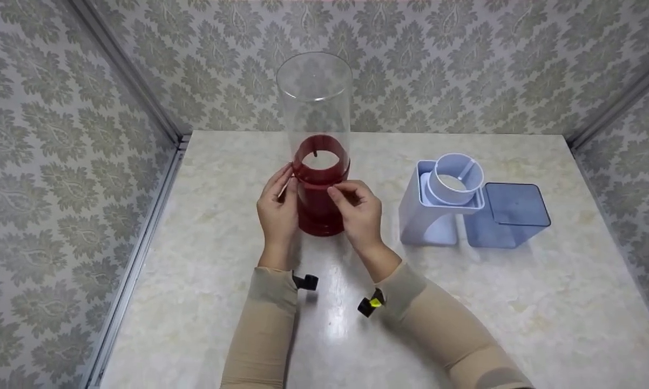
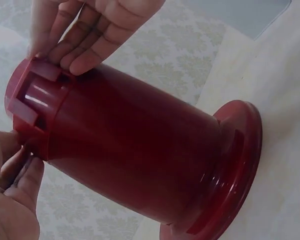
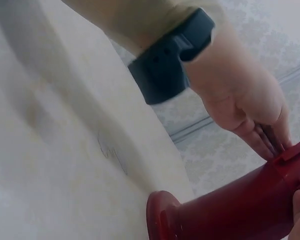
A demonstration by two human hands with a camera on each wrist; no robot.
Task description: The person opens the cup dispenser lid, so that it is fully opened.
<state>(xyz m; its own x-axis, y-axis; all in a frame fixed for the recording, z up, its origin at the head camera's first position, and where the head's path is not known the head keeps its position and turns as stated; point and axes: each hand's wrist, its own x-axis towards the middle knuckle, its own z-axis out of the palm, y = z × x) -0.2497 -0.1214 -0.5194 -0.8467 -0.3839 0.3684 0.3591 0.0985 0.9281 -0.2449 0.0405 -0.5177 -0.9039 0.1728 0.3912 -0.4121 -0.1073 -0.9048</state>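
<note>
A red, hollow cylindrical stand (image 1: 322,208) with a flared foot stands upright on the table. Near its top, tabs and notches show around a collar (image 2: 42,95). A tall clear tube (image 1: 316,111) overlaps that open red top in the head view. From the left, my left hand (image 1: 279,208) grips the stand's upper edge between thumb and fingers. Opposite it, the right hand (image 1: 361,210) pinches the same edge, thumb toward me. Both hands also show at the collar in the left wrist view, the left hand (image 2: 12,187) lower and the right hand (image 2: 97,32) above.
To the right stands a pale blue square container (image 1: 413,210) with a round sleeve (image 1: 457,173) in its top. Beside it is a translucent darker blue box (image 1: 511,216). Patterned walls (image 1: 400,65) surround the marbled table (image 1: 211,227).
</note>
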